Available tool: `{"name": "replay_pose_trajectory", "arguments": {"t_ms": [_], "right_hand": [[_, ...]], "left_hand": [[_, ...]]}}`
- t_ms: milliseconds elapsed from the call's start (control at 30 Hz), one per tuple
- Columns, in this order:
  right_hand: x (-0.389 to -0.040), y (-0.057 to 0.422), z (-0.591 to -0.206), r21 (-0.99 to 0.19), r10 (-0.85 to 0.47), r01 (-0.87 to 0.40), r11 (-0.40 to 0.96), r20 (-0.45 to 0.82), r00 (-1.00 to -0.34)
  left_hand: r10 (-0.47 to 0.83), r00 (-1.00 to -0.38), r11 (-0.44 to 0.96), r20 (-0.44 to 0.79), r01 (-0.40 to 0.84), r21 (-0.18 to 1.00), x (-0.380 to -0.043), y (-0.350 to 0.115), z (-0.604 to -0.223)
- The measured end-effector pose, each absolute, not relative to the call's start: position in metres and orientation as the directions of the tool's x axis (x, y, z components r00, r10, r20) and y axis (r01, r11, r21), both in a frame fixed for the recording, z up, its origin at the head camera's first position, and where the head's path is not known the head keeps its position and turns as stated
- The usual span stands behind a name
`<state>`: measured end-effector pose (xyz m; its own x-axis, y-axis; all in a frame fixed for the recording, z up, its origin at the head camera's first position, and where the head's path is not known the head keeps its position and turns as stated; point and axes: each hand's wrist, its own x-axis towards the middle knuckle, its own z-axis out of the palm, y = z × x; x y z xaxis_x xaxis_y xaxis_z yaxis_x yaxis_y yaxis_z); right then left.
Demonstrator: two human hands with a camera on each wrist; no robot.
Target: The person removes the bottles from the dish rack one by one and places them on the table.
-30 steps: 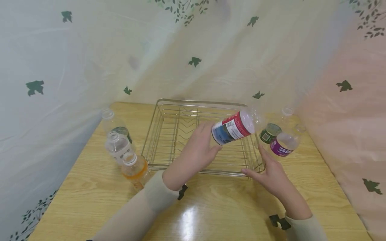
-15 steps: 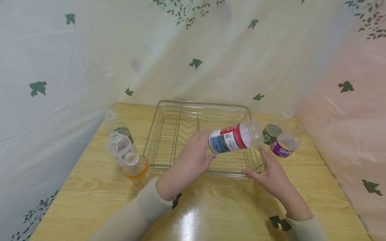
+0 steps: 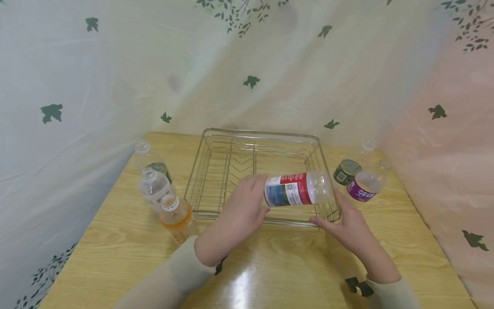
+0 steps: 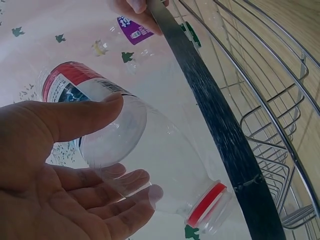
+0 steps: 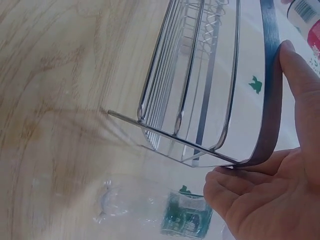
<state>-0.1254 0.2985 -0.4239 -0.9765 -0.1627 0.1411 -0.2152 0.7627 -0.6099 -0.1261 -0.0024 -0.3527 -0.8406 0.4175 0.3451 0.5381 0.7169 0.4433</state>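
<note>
My left hand (image 3: 240, 207) grips a clear plastic bottle (image 3: 290, 189) with a red, white and blue label. The bottle lies nearly level over the right part of a wire dish rack (image 3: 264, 132), its base pointing right. In the left wrist view, the thumb lies across the bottle, the other fingers are on its far side, and the uncapped neck shows a red ring (image 4: 206, 204). My right hand (image 3: 349, 221) holds the rack's near right corner. In the right wrist view, its thumb is against the flat metal rim (image 5: 271, 95), with fingers below the corner.
To the left stand three clear bottles: a green-labelled one (image 3: 158, 168), one with white print (image 3: 157, 195) and an orange-banded one (image 3: 179, 221). A second green-labelled bottle (image 3: 346, 171) and a purple-labelled bottle (image 3: 362, 187) are right of the rack. A patterned curtain (image 3: 216, 77) rises behind the wooden table (image 3: 285, 270).
My left hand has moved left and down, bringing the bottle lower over the rack. The bottle has swung from a slant to nearly level. My right hand keeps its place at the corner.
</note>
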Motion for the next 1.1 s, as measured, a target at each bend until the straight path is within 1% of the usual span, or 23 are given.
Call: {"name": "replay_pose_trajectory", "arguments": {"t_ms": [133,367,467,533,600,733,833,900,967,1033,1100], "right_hand": [[-0.121,0.295,-0.420,-0.608,-0.149,-0.218,0.763,0.162,-0.975],[-0.109,0.286,-0.403,-0.587,-0.138,-0.288,0.756,0.286,-0.948],[-0.103,0.282,-0.393,-0.553,-0.147,-0.329,0.765,0.347,-0.926],[-0.099,0.279,-0.387,-0.520,-0.167,-0.386,0.762,0.417,-0.893],[-0.097,0.276,-0.381,-0.472,-0.196,-0.453,0.756,0.497,-0.845],[-0.094,0.266,-0.371,-0.365,-0.266,-0.589,0.721,0.639,-0.722],[-0.092,0.256,-0.364,-0.280,-0.323,-0.668,0.690,0.707,-0.630],[-0.092,0.249,-0.360,-0.221,-0.367,-0.700,0.679,0.723,-0.586],[-0.091,0.244,-0.358,-0.175,-0.413,-0.714,0.677,0.713,-0.567],[-0.091,0.240,-0.356,-0.142,-0.454,-0.712,0.687,0.682,-0.573],[-0.090,0.238,-0.355,-0.122,-0.481,-0.701,0.703,0.644,-0.594]], "left_hand": [[0.418,-0.846,0.738,0.332,0.529,0.418,-0.124,-0.003,-0.353],[0.432,-0.835,0.766,0.341,0.539,0.351,-0.124,-0.004,-0.355],[0.444,-0.822,0.770,0.356,0.553,0.318,-0.124,-0.005,-0.355],[0.453,-0.818,0.776,0.355,0.558,0.296,-0.124,-0.005,-0.355],[0.461,-0.815,0.782,0.350,0.560,0.274,-0.123,-0.004,-0.354],[0.484,-0.815,0.797,0.320,0.561,0.224,-0.121,-0.003,-0.350],[0.503,-0.811,0.802,0.300,0.567,0.188,-0.118,-0.001,-0.348],[0.516,-0.803,0.803,0.297,0.574,0.158,-0.117,0.001,-0.347],[0.527,-0.795,0.802,0.300,0.582,0.132,-0.115,0.003,-0.347],[0.537,-0.786,0.800,0.307,0.590,0.109,-0.113,0.005,-0.347],[0.545,-0.772,0.797,0.327,0.598,0.083,-0.111,0.008,-0.348]]}}
